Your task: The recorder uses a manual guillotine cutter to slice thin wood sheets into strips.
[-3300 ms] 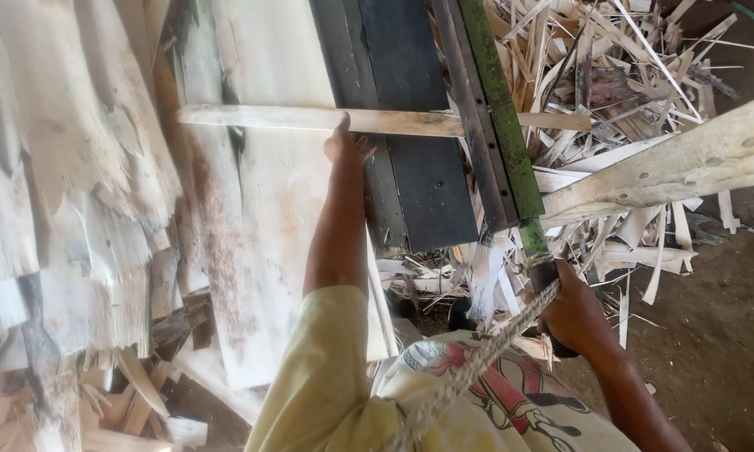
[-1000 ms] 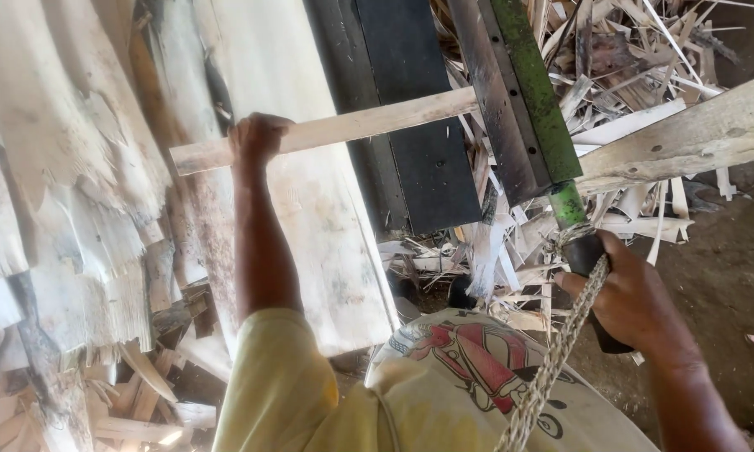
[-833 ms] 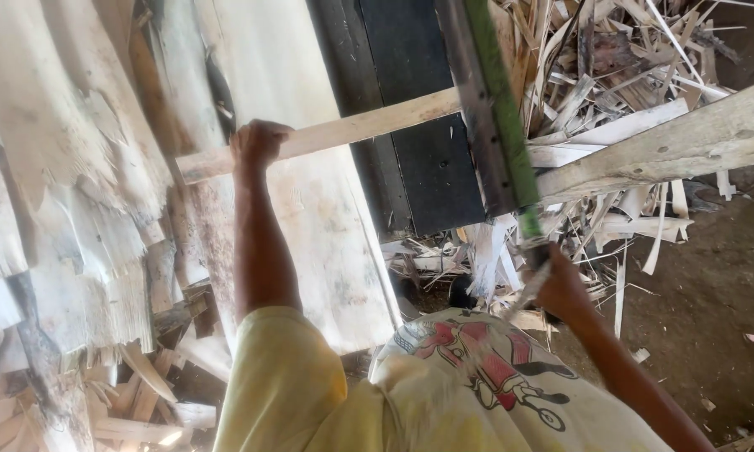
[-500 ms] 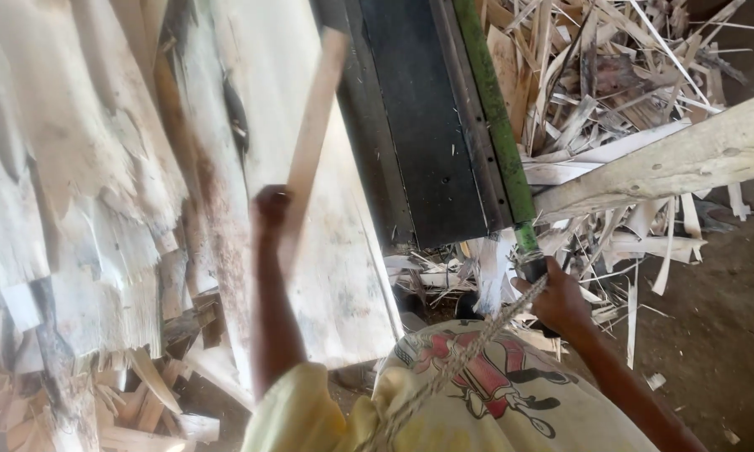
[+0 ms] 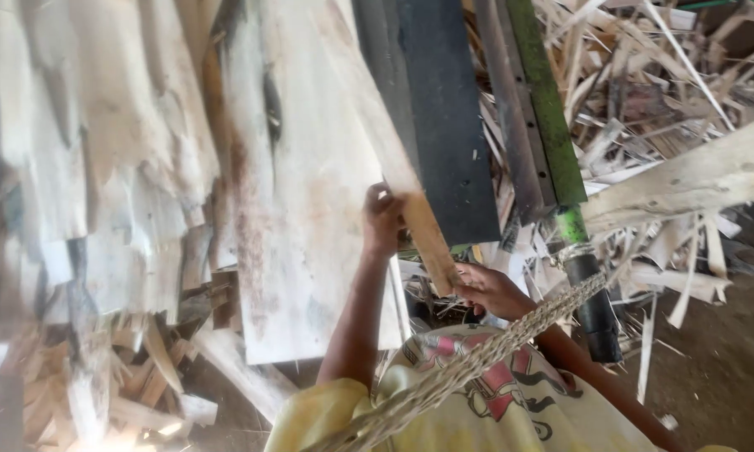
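Over the veneer sheet (image 5: pixel 310 251), the left hand (image 5: pixel 383 219) and right hand (image 5: pixel 487 289) grip a wooden strip (image 5: pixel 410 201) — its upper length blurred. The black-handled green lever (image 5: pixel 561 167) stands just right, untouched — scrap heaps crowd both sides.

The strip (image 5: pixel 419 226) gripped by both hands is pale raw wood, matt, with a rough sawn face. Left of the grip, the sheet (image 5: pixel 310 209) is thin wood veneer, matt and stained. Right of the grip, the lever (image 5: pixel 544 109) is green-painted metal with a black matt handle (image 5: pixel 599 310). The rope (image 5: pixel 494 351) is coarse braided fibre.
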